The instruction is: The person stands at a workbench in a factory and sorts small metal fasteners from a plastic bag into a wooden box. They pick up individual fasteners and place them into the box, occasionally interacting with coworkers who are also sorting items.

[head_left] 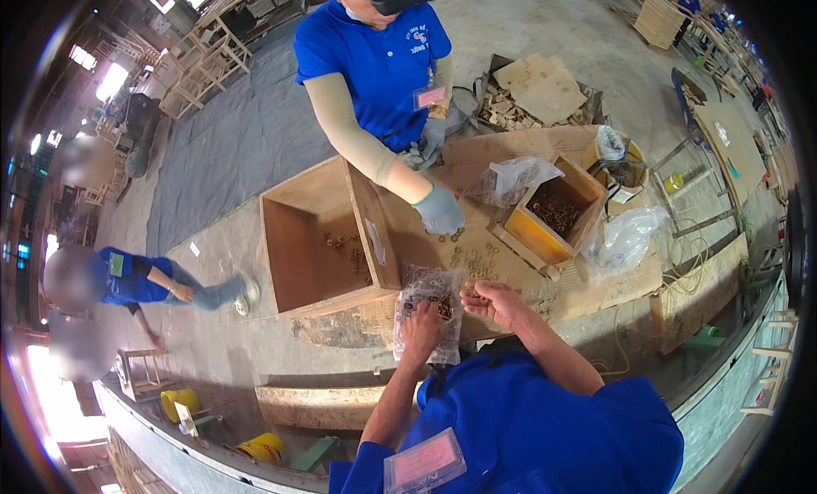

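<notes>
Clear plastic bag (448,348) at near edge of wooden worktable (628,283), brassy metal pieces (444,308) showing inside. Left hand (422,329) lies on the bag, pieces just beyond its fingertips; whether it clamps the plastic, cannot tell. Right hand (500,305) just right of bag, fingers curled inward; hold unclear. Loose rings (478,261) spread toward far edge.

White lettering (417,36) on the co-worker's blue shirt (368,67), dark print (408,308) on the clear plastic bag (425,283)
</notes>
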Demonstrator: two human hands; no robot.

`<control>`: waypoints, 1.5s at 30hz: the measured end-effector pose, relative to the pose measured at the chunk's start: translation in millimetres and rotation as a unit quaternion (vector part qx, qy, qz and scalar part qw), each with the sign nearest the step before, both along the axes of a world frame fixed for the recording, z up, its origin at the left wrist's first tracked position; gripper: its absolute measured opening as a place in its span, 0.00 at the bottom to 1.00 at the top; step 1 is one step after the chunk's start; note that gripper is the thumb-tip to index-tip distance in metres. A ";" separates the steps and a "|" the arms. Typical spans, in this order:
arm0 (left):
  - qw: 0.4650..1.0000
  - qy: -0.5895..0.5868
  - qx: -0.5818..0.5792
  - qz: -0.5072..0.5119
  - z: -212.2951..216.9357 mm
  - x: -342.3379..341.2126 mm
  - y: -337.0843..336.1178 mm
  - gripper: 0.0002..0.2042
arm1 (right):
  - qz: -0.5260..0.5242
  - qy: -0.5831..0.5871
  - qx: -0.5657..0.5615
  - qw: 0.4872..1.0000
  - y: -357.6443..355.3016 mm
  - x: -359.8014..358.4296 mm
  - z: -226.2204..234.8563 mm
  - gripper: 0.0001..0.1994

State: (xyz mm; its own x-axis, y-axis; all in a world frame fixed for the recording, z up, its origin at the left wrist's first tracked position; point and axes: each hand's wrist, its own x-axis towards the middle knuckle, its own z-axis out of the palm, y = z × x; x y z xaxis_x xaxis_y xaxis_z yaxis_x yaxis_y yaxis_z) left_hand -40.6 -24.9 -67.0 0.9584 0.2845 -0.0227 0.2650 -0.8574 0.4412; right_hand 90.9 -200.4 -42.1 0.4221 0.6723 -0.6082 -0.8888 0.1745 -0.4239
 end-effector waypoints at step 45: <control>0.911 -0.096 -0.384 0.120 75.1 30.6 -18.0 0.10 | 0.077 -0.036 0.011 0.996 19.3 17.7 12.7 0.10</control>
